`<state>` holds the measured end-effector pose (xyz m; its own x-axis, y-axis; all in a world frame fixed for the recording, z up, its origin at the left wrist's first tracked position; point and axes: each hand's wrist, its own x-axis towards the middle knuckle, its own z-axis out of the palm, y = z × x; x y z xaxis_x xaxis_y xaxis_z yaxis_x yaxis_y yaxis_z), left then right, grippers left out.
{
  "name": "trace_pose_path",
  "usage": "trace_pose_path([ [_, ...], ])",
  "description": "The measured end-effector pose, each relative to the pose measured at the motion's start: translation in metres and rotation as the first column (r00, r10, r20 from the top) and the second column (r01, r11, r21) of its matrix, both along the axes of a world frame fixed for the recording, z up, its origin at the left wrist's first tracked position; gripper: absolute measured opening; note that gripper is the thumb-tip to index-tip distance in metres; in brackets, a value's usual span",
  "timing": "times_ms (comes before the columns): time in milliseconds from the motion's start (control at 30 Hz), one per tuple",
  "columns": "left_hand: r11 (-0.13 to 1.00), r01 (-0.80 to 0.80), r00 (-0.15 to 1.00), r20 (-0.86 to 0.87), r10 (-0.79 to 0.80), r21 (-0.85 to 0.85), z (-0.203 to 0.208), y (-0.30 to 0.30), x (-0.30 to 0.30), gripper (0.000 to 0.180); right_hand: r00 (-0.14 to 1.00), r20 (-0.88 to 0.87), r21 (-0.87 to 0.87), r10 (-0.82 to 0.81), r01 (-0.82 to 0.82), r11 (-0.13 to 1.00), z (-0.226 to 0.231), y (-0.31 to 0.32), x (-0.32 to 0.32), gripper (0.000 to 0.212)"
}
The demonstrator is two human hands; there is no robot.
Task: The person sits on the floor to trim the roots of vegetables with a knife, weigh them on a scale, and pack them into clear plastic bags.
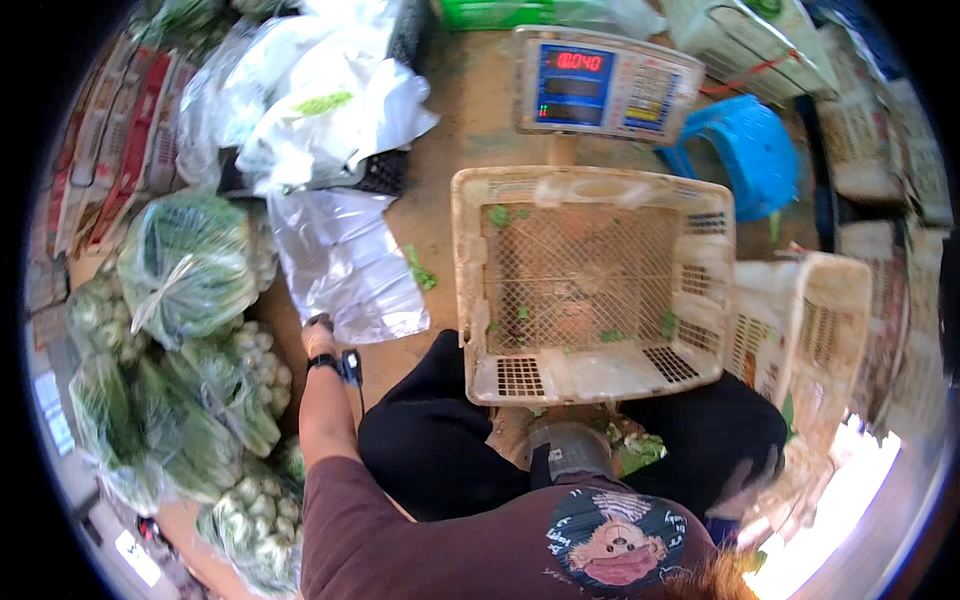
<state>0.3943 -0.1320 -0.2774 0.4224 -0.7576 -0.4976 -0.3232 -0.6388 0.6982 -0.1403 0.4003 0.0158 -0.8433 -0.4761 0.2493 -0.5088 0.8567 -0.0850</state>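
Note:
At the left of my knees, my left hand (317, 335) pinches the lower corner of a thin, clear plastic bag (350, 265). The bag lies spread out, flat and wrinkled, toward the pile of white plastic bags (320, 100). A dark band circles my left wrist. My right hand cannot be made out; the lower right is blurred and glaring. Before me a worn, off-white plastic crate (595, 375) rests on a scale, with a few green leaf scraps on its mesh bottom. The scale's display (608, 85) stands behind it, lit with red digits.
Several bagged bundles of leafy greens (185, 265) are heaped at my left. A blue plastic stool (745, 155) stands at the far right. Another off-white crate (835, 320) is beside my right knee. Stacked crates (125, 140) line the left side. Leaf scraps (420, 268) lie on the brown floor.

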Motion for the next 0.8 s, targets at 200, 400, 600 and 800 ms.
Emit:
trace_pose_path([
  [200, 0.993, -0.008, 0.984, 0.173, 0.028, -0.114, -0.009, 0.014, 0.019, 0.044, 0.962, -0.107, 0.057, 0.250, -0.245, 0.968, 0.034, -0.120, 0.012, 0.038],
  [400, 0.935, -0.176, 0.972, -0.095, 0.215, 0.308, 0.000, 0.050, 0.003, 0.090, 0.898, 0.080, -0.341, 0.433, -0.383, 0.858, -0.010, -0.238, -0.011, 0.040],
  [600, 0.811, -0.424, 0.881, -0.024, 0.472, 0.403, -0.076, 0.044, 0.017, 0.086, 0.896, 0.126, -0.217, 0.426, -0.394, 0.893, -0.022, -0.262, -0.027, 0.037],
  [800, 0.849, -0.410, 0.858, -0.176, 0.483, 0.332, -0.116, 0.030, 0.018, 0.075, 0.962, 0.207, -0.197, 0.177, -0.136, 0.971, -0.063, -0.213, -0.064, 0.033],
])
